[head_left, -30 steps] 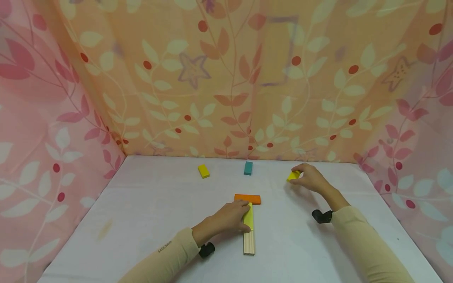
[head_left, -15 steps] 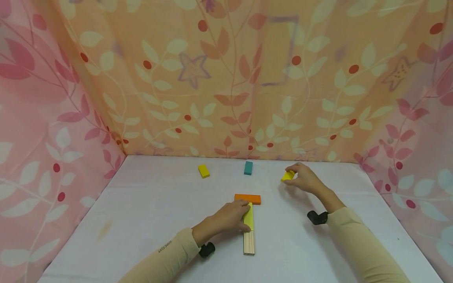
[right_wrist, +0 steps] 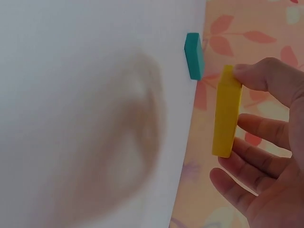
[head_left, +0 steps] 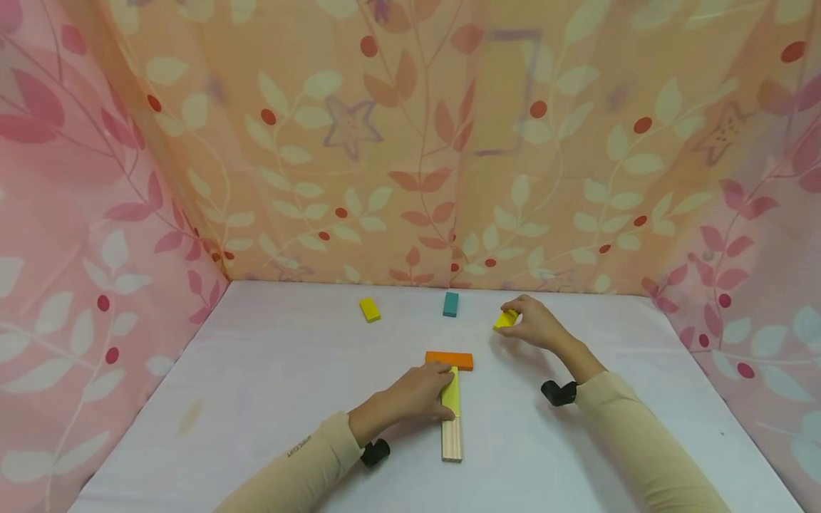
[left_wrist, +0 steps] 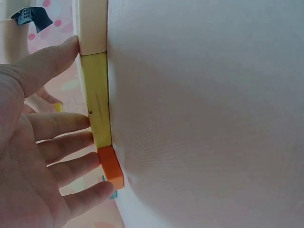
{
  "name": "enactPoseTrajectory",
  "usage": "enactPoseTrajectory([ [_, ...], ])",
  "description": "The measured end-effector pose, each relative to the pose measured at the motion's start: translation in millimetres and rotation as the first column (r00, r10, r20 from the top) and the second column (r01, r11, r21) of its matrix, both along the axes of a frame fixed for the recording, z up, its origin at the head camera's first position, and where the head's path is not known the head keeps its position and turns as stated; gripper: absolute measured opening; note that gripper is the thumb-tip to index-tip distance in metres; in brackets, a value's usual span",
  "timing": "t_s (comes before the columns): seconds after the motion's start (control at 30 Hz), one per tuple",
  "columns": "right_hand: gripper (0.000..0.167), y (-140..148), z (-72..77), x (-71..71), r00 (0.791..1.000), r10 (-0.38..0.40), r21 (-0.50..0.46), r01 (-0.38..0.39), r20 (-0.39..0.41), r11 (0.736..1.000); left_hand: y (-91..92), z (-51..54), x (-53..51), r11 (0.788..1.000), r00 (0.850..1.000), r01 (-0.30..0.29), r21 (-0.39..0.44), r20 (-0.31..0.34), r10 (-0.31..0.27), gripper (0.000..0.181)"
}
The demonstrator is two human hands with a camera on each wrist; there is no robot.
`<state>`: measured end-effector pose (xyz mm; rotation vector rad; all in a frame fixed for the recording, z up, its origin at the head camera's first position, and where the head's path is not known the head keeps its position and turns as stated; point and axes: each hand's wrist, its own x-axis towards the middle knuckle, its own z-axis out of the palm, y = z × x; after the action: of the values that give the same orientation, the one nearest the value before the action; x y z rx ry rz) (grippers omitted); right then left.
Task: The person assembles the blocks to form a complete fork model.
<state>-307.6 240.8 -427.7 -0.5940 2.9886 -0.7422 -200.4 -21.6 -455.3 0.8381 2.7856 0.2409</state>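
Note:
My left hand [head_left: 417, 392] rests with thumb and straight fingers along a row of blocks on the table. The thumb touches where the plain wooden block [head_left: 452, 439] meets a pale yellow block [left_wrist: 97, 99]. Other fingertips lie along the yellow block and by the orange block [head_left: 449, 360], which lies crosswise at the row's far end. At the back right, my right hand [head_left: 541, 328] pinches a yellow block [right_wrist: 227, 116] between thumb and fingers, off the table. Its fingers partly hide that block in the head view.
A second loose yellow block [head_left: 369, 310] and a teal block [head_left: 451, 304] lie near the back of the white-covered table [head_left: 269, 399]. Patterned cloth [head_left: 410, 142] hangs behind and on both sides. Black wrist cameras [head_left: 558, 392] sit at each sleeve cuff.
My right hand has moved left with the yellow block, toward the teal block. My left hand and the row of blocks have stayed in place.

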Motion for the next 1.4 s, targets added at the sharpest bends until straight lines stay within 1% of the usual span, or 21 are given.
enactPoseTrajectory([
  [0.13,0.051,-11,-1.9,-2.2,0.999,-0.001,0.003,0.001,0.039,1.000,1.8,1.1,-1.3,1.000,1.000,-0.017,0.008,0.020,0.017,0.073],
  [0.27,0.052,-20,-3.1,-2.6,0.998,0.008,0.004,-0.008,0.062,1.000,2.0,1.7,-1.2,1.000,0.999,-0.022,0.013,0.027,0.022,0.074],
  [0.5,0.051,-35,-7.2,-3.4,0.998,0.024,0.007,-0.024,0.060,1.000,-0.1,2.0,-2.1,1.000,1.000,0.006,-0.016,0.002,-0.006,0.071],
  [0.7,0.051,-47,-14.7,-6.4,0.996,0.019,-0.006,-0.019,0.087,1.000,-2.2,3.0,-2.7,1.000,1.000,0.016,-0.002,-0.001,-0.016,0.068],
  [0.87,0.051,-53,-21.3,-6.5,0.993,0.010,-0.006,-0.010,0.116,1.000,-2.0,2.3,-1.4,1.000,1.000,0.007,0.009,0.014,-0.007,0.070],
  [1.1,0.053,-59,-23.6,-4.9,0.988,0.007,0.005,-0.008,0.155,1.000,0.0,0.6,-1.7,1.000,0.999,-0.011,0.016,0.035,0.011,0.071],
  [1.27,0.054,-62,-25.7,-4.5,0.982,-0.003,0.003,0.002,0.187,1.000,-0.4,1.5,-2.0,1.000,0.999,-0.006,0.026,0.043,0.005,0.071],
  [1.4,0.053,-64,-29.0,-5.3,0.982,-0.002,0.017,-0.002,0.190,1.000,-0.9,1.5,-2.5,1.000,0.999,0.002,0.025,0.037,-0.003,0.071],
])
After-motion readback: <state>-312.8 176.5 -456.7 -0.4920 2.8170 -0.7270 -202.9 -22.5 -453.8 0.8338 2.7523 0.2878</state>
